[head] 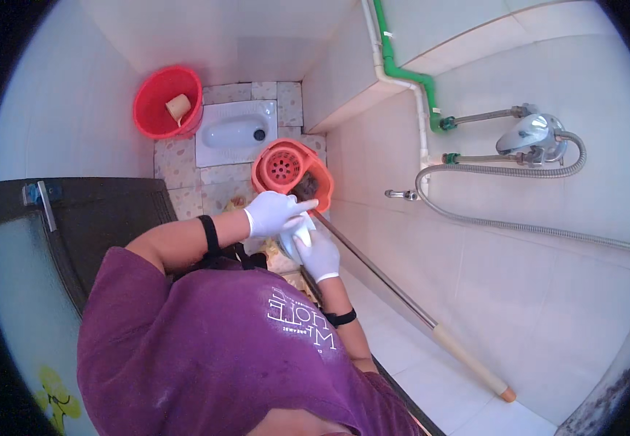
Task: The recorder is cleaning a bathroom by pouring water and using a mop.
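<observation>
Both my hands wear white gloves and meet in front of my body. My right hand (pixel 321 256) grips a pale white object (pixel 290 249), its thumb lying along it; the hands cover too much to name it more exactly. Against its upper part rests my left hand (pixel 272 213), one finger pointing right, and whether it grips is hard to tell. Just beyond the hands stands an orange-red mop bucket (pixel 323 182) with a round perforated wringer basket (pixel 281 166). A dark mop head (pixel 306 186) sits in the bucket, and its long handle (pixel 380 272) leans down to the right.
A red bucket (pixel 146 111) holding a beige dipper (pixel 177 107) stands beside a white squat toilet (pixel 228 131). A dark-framed door (pixel 124 218) is at left. On the right wall are a shower mixer tap (pixel 533 139), its metal hose (pixel 489 220) and a green pipe (pixel 402 73).
</observation>
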`<state>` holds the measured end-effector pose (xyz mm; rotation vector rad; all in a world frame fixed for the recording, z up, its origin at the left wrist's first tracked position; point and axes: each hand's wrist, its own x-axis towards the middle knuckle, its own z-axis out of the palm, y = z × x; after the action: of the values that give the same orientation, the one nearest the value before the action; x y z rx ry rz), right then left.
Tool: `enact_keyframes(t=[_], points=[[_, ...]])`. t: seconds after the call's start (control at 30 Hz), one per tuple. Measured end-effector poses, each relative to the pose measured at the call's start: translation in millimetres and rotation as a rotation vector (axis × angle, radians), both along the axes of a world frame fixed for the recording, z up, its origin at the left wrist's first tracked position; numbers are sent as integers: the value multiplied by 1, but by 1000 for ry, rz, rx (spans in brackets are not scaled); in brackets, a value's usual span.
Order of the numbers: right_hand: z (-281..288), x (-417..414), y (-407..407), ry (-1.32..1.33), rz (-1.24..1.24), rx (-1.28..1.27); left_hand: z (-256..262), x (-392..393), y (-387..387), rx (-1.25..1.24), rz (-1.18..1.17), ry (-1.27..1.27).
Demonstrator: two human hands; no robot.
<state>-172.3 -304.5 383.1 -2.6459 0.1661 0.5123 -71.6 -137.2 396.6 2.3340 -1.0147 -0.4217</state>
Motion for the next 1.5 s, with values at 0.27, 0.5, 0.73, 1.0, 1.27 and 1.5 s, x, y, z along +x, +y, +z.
enact_keyframes(t=[0.27, 0.5, 0.73, 1.0, 1.27, 1.5], points=[[15, 0, 6, 14, 69, -4, -6, 12, 20, 187, -366, -132], [25, -6, -1, 43, -21, -10, 18, -4, 5, -57, -169, -162], [24, -14, -3, -77, 16, 6, -5, -1, 6, -63, -398, -237], [14, -23, -11, -62, -44, 36, 18, -7, -8, 2, -301, -146], [14, -24, -12, -15, 30, -33, 1, 4, -6, 86, -460, -189], [11, -29, -17, -29, 27, -8, 9, 2, -18, 178, -187, 44]])
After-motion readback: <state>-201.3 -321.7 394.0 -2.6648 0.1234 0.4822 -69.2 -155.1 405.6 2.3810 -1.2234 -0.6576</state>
